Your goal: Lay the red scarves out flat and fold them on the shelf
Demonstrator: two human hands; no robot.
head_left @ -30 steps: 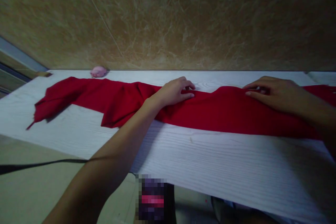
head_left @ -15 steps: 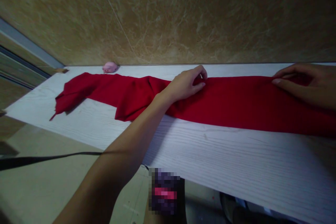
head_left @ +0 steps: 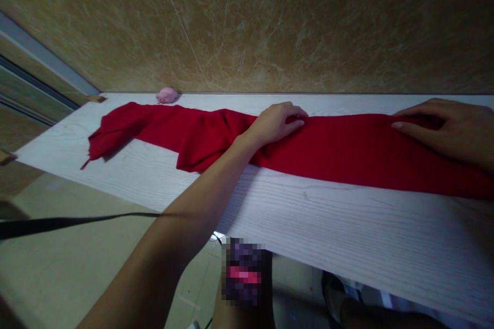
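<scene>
A long strip of red cloth [head_left: 347,149] lies across the white wood-grain table [head_left: 328,216]. It is flat toward the right and rumpled in folds at the left, where its end looks frayed. My left hand [head_left: 283,122] is at the cloth's far edge near the middle, thumb and fingers closed on the fabric. Farther right, my right hand [head_left: 447,126] has the same edge between thumb and fingers. Between the two hands the cloth lies smooth. Its right end runs out past my right hand toward the picture's edge.
A small pink pig figure [head_left: 167,95] sits by the marbled wall [head_left: 270,25] behind the cloth. A black strap [head_left: 77,221] crosses at lower left. Below the table's front edge my leg and a dark chair-like shape [head_left: 332,293] show.
The left fingers have come down onto the cloth's edge, closing the gap above the thumb. The right hand has shifted slightly left. The view has moved a little.
</scene>
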